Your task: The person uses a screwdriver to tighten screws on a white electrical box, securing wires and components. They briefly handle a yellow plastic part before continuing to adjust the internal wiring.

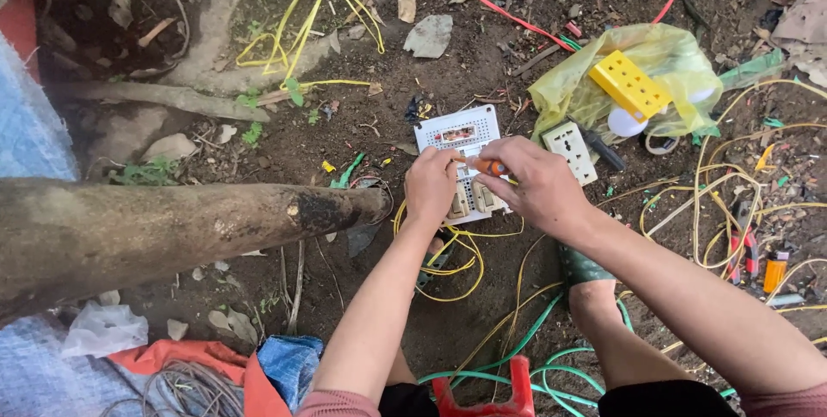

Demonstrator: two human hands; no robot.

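— What's in front of you, left to right?

— One thick log (172,232) on the left, over bare dirt (362,64). Then my left hand (431,186), fingers curled down on the near edge of one white switch board (461,163) lying flat on the ground. My right hand (538,184) is closed round one orange-handled screwdriver (487,164), its tip on the board.

— And further right?

— One white socket plate (570,152) just beside the board, one yellow plastic bag (637,81) with one yellow perforated block (631,84) on it. Yellow wires (715,202) loop about, too tangled to count. One orange lighter (775,270) lies far right.
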